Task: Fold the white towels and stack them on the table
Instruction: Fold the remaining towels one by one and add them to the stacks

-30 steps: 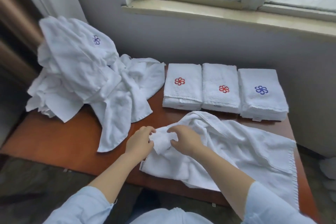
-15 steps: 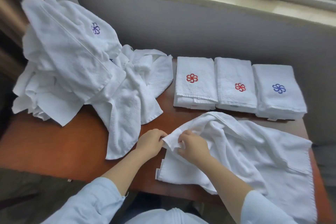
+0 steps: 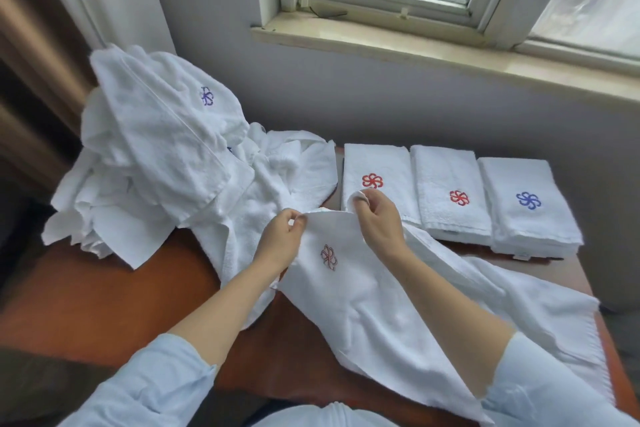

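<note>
Left far on table (image 3: pixel 104 305): loose pile of unfolded towels (image 3: pixel 166 163), blue flower mark on top. Middle: left hand (image 3: pixel 280 236) pinches top edge of towel (image 3: pixel 363 305) between thumb and curled fingers. Right hand (image 3: pixel 379 222) just beside, fingers curled, pinches raised corner of same towel. Towel lifted at this end, dark red flower mark showing, rest lying over near right part of table. Right far: row of folded towels (image 3: pixel 450 218), three side by side, two red marks, one blue.
</note>
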Demonstrator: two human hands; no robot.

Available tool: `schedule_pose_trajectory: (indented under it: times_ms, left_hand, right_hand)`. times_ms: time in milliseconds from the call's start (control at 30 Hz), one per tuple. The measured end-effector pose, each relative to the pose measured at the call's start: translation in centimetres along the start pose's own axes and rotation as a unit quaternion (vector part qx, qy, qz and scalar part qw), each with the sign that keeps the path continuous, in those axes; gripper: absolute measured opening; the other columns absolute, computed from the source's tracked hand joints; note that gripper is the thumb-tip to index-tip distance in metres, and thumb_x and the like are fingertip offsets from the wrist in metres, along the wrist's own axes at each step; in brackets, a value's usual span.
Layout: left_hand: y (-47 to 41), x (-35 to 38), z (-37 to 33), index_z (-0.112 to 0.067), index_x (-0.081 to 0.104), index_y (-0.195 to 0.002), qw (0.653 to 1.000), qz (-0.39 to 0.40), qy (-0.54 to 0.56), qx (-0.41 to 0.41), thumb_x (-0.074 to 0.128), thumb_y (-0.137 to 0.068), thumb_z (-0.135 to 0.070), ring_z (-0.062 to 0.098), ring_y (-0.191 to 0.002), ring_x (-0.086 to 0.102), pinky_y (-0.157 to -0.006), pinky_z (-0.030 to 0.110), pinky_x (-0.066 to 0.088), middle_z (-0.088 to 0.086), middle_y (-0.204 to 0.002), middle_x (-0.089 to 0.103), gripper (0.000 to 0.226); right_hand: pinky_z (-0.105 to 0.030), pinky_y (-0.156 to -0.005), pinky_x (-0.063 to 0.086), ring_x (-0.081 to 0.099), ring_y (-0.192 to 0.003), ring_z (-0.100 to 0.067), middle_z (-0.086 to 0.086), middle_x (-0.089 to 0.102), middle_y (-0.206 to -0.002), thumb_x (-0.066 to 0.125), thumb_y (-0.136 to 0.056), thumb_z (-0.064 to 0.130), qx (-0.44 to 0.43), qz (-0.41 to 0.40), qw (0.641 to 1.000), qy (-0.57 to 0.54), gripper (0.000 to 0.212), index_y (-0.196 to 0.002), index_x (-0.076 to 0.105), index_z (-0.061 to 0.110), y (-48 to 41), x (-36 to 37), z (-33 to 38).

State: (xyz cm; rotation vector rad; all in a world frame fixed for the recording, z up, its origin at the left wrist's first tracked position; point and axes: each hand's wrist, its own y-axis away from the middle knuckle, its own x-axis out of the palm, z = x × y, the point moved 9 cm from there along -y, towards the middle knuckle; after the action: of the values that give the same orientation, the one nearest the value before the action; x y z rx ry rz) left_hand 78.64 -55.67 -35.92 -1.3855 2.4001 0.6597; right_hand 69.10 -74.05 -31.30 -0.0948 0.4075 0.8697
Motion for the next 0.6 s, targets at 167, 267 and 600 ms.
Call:
schedule_pose_trajectory:
  times_ms: [167, 267, 600]
  left_hand:
    - [-0.8, -3.0, 0.2, -0.024, 0.057, -0.091, 1.0, -0.009, -0.029, -0.005, 0.046, -0.101, -0.042, 0.012, -0.071, 0.062, -0.061, 0.027, 0.043, -0.004, -0.084, 0.065, 0.023]
    - [-0.9, -3.6, 0.2, -0.024, 0.056, -0.094, 0.999, -0.017, -0.044, -0.001, 0.042, -0.102, -0.043, 0.015, -0.073, 0.061, -0.065, 0.031, 0.045, -0.005, -0.081, 0.064, 0.025]
    - [-0.9, -3.3, -1.9, -0.029, 0.053, -0.086, 0.995, -0.018, -0.082, 0.054, 0.042, -0.102, -0.033, 0.014, -0.071, 0.057, -0.062, 0.03, 0.041, -0.004, -0.081, 0.062, 0.02]
  right_hand:
    - [-0.031, -0.06, 0.04, 0.048, -0.06, -0.006, 0.014, 0.052, -0.065, 0.044, -0.095, 0.027, -0.043, 0.013, 0.998, 0.038, 0.02, -0.088, 0.063, 0.03, -0.9, 1.5, 3.4]
    - [-0.029, -0.066, 0.042, 0.058, -0.084, -0.007, 0.015, 0.06, -0.091, 0.042, -0.093, 0.016, -0.08, 0.092, 0.975, 0.183, 0.032, -0.103, 0.069, 0.029, -1.0, 3.4, 4.4]
    - [-0.016, -0.043, 0.037, 0.05, -0.041, -0.012, 0.0, 0.067, -0.061, 0.067, -0.081, 0.034, 0.153, 0.51, 0.767, 0.357, 0.02, -0.084, 0.073, 0.016, 4.9, 5.5, -1.9]
